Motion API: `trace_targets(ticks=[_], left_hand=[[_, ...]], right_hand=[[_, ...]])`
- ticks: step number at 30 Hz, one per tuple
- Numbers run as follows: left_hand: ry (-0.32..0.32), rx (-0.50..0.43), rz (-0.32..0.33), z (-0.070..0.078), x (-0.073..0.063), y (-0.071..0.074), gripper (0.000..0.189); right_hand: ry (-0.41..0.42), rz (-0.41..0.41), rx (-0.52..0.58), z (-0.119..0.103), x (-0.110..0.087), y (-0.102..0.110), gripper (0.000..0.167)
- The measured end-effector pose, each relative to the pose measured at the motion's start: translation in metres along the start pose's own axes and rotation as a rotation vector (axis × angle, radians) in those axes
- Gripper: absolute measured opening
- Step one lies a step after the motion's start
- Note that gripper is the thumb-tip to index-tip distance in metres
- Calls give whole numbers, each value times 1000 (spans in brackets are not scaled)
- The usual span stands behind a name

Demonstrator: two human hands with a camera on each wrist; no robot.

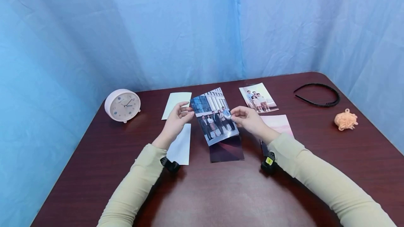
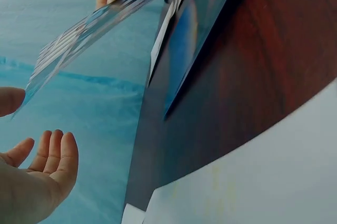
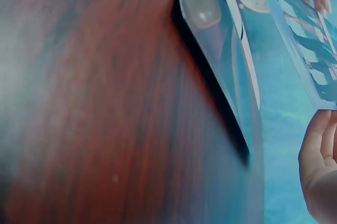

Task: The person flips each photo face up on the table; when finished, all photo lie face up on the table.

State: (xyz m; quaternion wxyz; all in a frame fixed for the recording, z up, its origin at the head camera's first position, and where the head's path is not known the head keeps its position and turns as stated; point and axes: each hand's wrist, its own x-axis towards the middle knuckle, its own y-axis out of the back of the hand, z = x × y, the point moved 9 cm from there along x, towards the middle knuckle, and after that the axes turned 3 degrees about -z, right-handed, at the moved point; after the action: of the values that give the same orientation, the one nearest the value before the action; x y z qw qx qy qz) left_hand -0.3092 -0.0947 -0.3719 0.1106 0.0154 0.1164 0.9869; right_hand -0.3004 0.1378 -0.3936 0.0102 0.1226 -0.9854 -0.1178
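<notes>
A group photograph of people in front of a building is held tilted above the table. My right hand pinches its right edge between thumb and fingers. On the opposite side, my left hand is at the left edge, its thumb by the photo's corner. The other fingers of that hand are spread away from the thumb in the left wrist view. Beneath the raised photo lies a dark picture, partly covered. A pink-toned picture lies partly hidden under my right forearm.
Two white sheets lie at left, the nearer partly under my left arm. A white alarm clock stands farther left. At the back right are a family photo, a black headband and an orange yarn-like object. Blue curtains enclose the table.
</notes>
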Motion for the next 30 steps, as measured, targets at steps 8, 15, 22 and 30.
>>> trace_targets(ticks=[8, 15, 22, 30], left_hand=[[-9, -107, -40, -7, -4, -26, 48], [-20, -145, -7, -9, -4, -36, 43], [-11, -132, 12, -10, -5, -44, 39], [-34, -113, 37, -11, -5, -47, 34]], right_hand=[[-15, 96, 85, -3, 0, 5, 24], [-30, 170, 134, -5, 0, 9, 26], [-31, 237, 163, -5, 2, 14, 26], [-52, 262, 159, -2, 3, 15, 27]])
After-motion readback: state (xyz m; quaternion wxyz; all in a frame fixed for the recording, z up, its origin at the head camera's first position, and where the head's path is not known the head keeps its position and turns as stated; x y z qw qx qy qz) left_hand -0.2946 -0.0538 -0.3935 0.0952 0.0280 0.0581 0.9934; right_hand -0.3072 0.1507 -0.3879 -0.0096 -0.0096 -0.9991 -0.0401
